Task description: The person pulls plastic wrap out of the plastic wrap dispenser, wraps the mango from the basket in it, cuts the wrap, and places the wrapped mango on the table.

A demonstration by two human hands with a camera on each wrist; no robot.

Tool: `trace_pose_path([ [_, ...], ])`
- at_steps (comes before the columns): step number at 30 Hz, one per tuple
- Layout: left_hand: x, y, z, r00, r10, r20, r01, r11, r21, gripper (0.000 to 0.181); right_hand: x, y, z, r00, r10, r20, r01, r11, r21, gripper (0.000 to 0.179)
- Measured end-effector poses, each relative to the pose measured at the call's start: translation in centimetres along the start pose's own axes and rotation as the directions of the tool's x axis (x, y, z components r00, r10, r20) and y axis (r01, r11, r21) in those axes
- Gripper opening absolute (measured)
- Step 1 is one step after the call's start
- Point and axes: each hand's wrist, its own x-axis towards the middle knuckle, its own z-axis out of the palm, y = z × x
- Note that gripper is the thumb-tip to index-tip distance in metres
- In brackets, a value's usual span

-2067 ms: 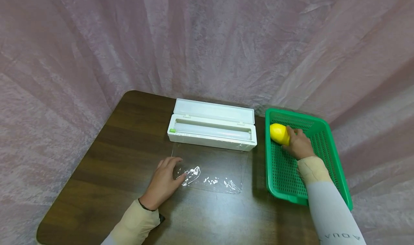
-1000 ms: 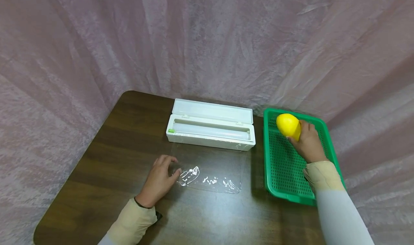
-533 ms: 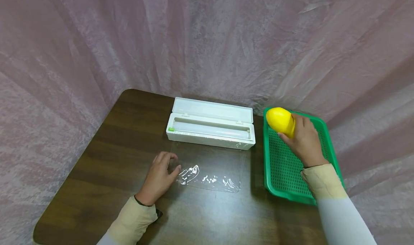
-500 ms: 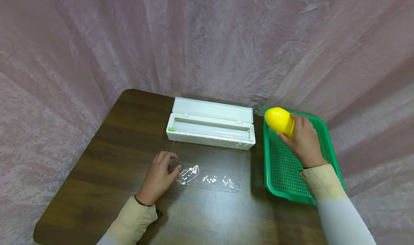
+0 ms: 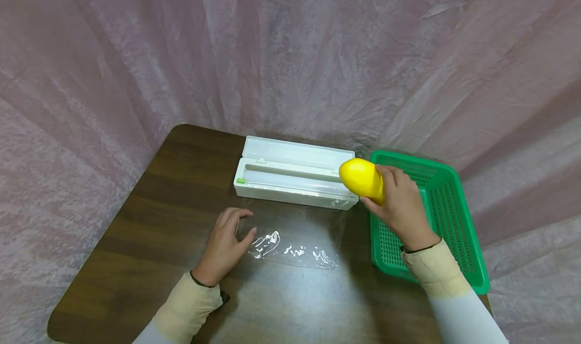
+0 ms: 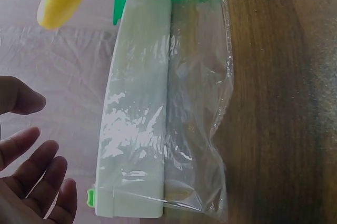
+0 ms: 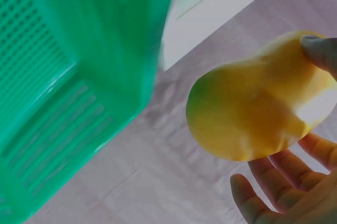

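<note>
My right hand grips a smooth yellow fruit, holding it up between the green basket and a white cling film dispenser. In the right wrist view the fruit is rounded, narrower in the middle, with a greenish tip; its exact kind is unclear. The dispenser's lid is raised, a film roll lies inside, and a small green tab marks its left end. A clear sheet of cling film spreads from it over the table. Beside the sheet's left edge my left hand hovers with relaxed, parted fingers.
The green plastic basket stands at the table's right side, with slotted walls. A brown wooden table carries everything, its left corner rounded. Pinkish curtain hangs close behind the table.
My right hand has lifted the yellow fruit out of the green basket and carried it left, near the dispenser's right end. My left hand has hardly moved.
</note>
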Motion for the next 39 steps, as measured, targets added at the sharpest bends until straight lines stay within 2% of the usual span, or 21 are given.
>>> trace_pose_path([
  [5,0.4,0.5,0.2,1.0,0.019,0.008,-0.019,1.0,-0.019,0.039,-0.3,-2.2,0.6,0.999,-0.045,0.0,0.045,0.999,0.022,0.08],
  [9,0.8,1.1,0.5,0.998,0.061,0.011,-0.061,0.998,-0.032,0.044,-0.6,-3.8,1.1,0.997,-0.071,0.014,0.071,0.997,0.029,0.081],
  [15,1.3,1.6,1.1,0.995,0.094,0.032,-0.093,0.995,-0.039,0.046,-1.0,-6.3,2.8,0.995,-0.099,0.032,0.097,0.993,0.063,0.082],
  [24,1.5,2.4,2.4,0.995,0.024,0.096,-0.02,0.999,-0.049,0.058,-1.6,-8.7,5.9,0.992,-0.101,0.075,0.091,0.988,0.121,0.082],
  [30,1.7,2.6,3.0,0.989,0.091,0.116,-0.091,0.996,-0.005,0.067,-1.8,-9.5,7.8,0.988,-0.12,0.096,0.107,0.986,0.128,0.081],
  [39,1.7,2.3,3.8,0.967,0.194,0.164,-0.206,0.976,0.063,0.065,-1.9,-10.6,9.6,0.976,-0.147,0.16,0.124,0.981,0.147,0.078],
])
